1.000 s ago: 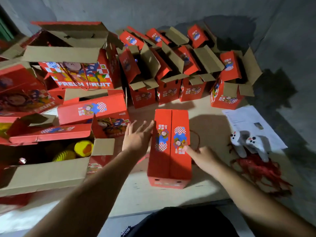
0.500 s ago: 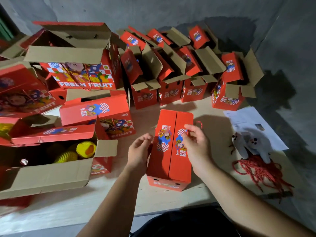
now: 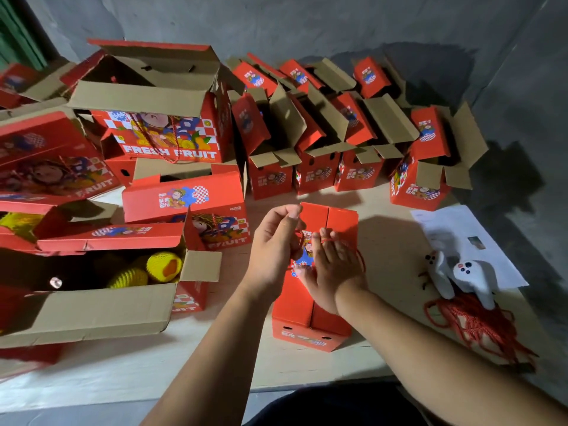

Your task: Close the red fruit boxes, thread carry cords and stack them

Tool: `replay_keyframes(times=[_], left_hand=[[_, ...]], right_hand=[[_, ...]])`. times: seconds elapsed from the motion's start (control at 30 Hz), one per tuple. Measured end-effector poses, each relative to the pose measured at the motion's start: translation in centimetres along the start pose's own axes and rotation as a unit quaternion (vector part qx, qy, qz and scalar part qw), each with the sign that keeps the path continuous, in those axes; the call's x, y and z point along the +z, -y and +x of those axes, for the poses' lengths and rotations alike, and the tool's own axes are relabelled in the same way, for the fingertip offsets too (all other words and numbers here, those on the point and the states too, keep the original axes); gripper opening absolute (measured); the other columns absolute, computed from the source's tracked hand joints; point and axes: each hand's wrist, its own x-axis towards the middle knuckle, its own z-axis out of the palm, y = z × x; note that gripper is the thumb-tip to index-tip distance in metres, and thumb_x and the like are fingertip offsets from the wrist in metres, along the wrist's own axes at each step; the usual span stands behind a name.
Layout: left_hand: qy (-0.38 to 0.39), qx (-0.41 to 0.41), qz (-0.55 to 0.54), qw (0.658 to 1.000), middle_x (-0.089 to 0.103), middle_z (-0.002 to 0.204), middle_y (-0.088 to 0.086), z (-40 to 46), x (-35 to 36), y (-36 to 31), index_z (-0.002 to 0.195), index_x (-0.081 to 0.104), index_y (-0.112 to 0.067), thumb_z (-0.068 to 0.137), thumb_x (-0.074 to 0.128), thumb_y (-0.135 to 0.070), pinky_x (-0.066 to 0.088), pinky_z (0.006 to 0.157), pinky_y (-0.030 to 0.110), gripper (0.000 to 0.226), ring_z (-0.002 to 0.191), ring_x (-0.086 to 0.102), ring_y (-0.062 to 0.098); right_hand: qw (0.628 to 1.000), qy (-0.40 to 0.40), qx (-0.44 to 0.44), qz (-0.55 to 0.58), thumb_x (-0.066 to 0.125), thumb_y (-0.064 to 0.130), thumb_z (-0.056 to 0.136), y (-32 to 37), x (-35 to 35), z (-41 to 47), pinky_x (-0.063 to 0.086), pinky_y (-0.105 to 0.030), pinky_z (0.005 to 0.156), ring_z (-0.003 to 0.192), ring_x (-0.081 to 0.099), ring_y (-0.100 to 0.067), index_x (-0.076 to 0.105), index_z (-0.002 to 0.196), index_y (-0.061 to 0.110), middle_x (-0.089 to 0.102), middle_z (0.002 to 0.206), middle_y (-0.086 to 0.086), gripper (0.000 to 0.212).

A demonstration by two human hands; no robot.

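Note:
A closed red fruit box (image 3: 310, 305) stands on the table in front of me, its two top flaps meeting along the middle. Both hands work over its top. My left hand (image 3: 273, 250) pinches a thin red cord (image 3: 360, 255) between thumb and fingers above the box's far left corner. My right hand (image 3: 335, 269) lies on the box top with its fingers curled. The cord crosses those fingers and loops out past the right side of the hand. Where the cord's ends go is hidden by the hands.
A row of small red boxes (image 3: 310, 173) with raised flaps lines the back. Larger "FRESH FRUIT" boxes (image 3: 159, 139) pile up on the left, one open with yellow net-wrapped fruit (image 3: 163, 265). At right lie a paper sheet (image 3: 455, 229), a white toy (image 3: 467, 278) and a heap of red cords (image 3: 482, 330).
Both hands have risen from the box's sides to its top. The right hand brought the cord up from the right side, and the left hand now pinches it.

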Motion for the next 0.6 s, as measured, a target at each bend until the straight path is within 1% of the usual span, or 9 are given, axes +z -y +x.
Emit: replay_keyframes(times=[0.07,0.13,0.2,0.23,0.3,0.37,0.47,0.53,0.6], left_hand=[[-0.041,0.018,0.167,0.985,0.070,0.091,-0.007,0.0,-0.8,1.9,0.106,0.071,-0.023,0.101,0.062,-0.029,0.053,0.069,0.034,0.012,0.076,0.061,0.012],[-0.036,0.040,0.435,0.899,0.069,0.120,0.001,-0.4,-1.7,4.7,0.127,0.065,-0.019,0.105,0.055,-0.022,0.048,0.097,0.043,0.024,0.110,0.063,0.023],[-0.018,0.050,0.593,0.803,0.055,0.137,0.005,-1.5,-2.1,7.2,0.145,0.052,-0.020,0.108,0.042,-0.024,0.037,0.103,0.043,0.038,0.120,0.050,0.031],[-0.013,0.055,0.619,0.783,0.048,0.140,0.005,-2.0,-2.0,8.1,0.151,0.044,-0.023,0.107,0.036,-0.027,0.037,0.103,0.045,0.045,0.117,0.047,0.032],[-0.023,0.071,0.612,0.787,0.041,0.141,0.006,-2.3,-1.8,8.9,0.158,0.034,-0.023,0.102,0.033,-0.028,0.039,0.103,0.047,0.056,0.113,0.044,0.032],[-0.064,0.059,0.542,0.836,0.043,0.142,0.011,-1.9,-1.9,9.0,0.159,0.033,-0.018,0.103,0.042,-0.018,0.038,0.107,0.047,0.057,0.121,0.045,0.035],[-0.113,0.000,0.402,0.908,0.051,0.145,0.013,-1.3,-2.4,8.8,0.158,0.034,-0.013,0.105,0.044,-0.012,0.036,0.109,0.030,0.054,0.134,0.050,0.030],[-0.107,0.029,0.381,0.918,0.061,0.138,0.002,-1.7,-2.5,8.6,0.150,0.044,-0.019,0.108,0.038,-0.031,0.041,0.104,0.022,0.044,0.128,0.058,0.022],[-0.085,0.072,0.391,0.913,0.067,0.128,-0.007,-1.9,-2.6,8.5,0.136,0.058,-0.024,0.109,0.032,-0.041,0.048,0.103,0.032,0.041,0.118,0.062,0.018]], right_hand=[[0.999,0.036,0.005,-0.028,0.011,0.064,0.099,-0.2,1.8,0.5,-0.009,-0.043,0.127,0.157,-0.019,-0.023,-0.012,0.163,0.015,-0.023,0.169,-0.006,0.083],[0.997,0.025,-0.027,-0.064,0.013,0.059,0.100,-1.3,2.1,1.6,-0.010,-0.040,0.126,0.158,-0.016,-0.023,-0.015,0.162,0.017,-0.025,0.168,-0.003,0.080],[0.994,0.011,-0.065,-0.083,0.021,0.057,0.104,-3.3,0.8,3.9,-0.002,-0.039,0.127,0.159,-0.007,-0.023,-0.011,0.163,0.017,-0.016,0.171,-0.004,0.078],[0.994,0.021,-0.069,-0.080,0.021,0.059,0.105,-4.4,-0.3,5.2,0.001,-0.040,0.128,0.159,-0.005,-0.023,-0.008,0.164,0.016,-0.012,0.172,-0.006,0.078],[0.993,0.045,-0.069,-0.083,0.019,0.063,0.105,-5.7,-2.1,7.7,0.003,-0.040,0.129,0.159,-0.005,-0.023,-0.006,0.164,0.014,-0.009,0.172,-0.007,0.082],[0.994,0.031,-0.068,-0.078,0.022,0.061,0.105,-5.0,-2.2,7.8,0.004,-0.040,0.128,0.159,-0.004,-0.024,-0.004,0.164,0.011,-0.006,0.172,-0.009,0.081],[0.988,0.007,-0.141,-0.059,0.026,0.056,0.102,-2.6,0.4,1.5,0.012,-0.043,0.126,0.158,0.013,-0.029,0.018,0.163,0.007,0.011,0.171,-0.015,0.079],[0.959,0.034,-0.271,-0.077,0.032,0.064,0.097,-2.6,2.2,-3.6,0.023,-0.047,0.118,0.139,0.045,-0.035,0.058,0.138,0.007,0.053,0.147,-0.022,0.075],[0.914,0.113,-0.368,-0.126,0.034,0.074,0.095,-4.7,1.3,-3.8,0.031,-0.047,0.107,0.109,0.059,-0.036,0.068,0.109,0.013,0.069,0.111,-0.013,0.071]])
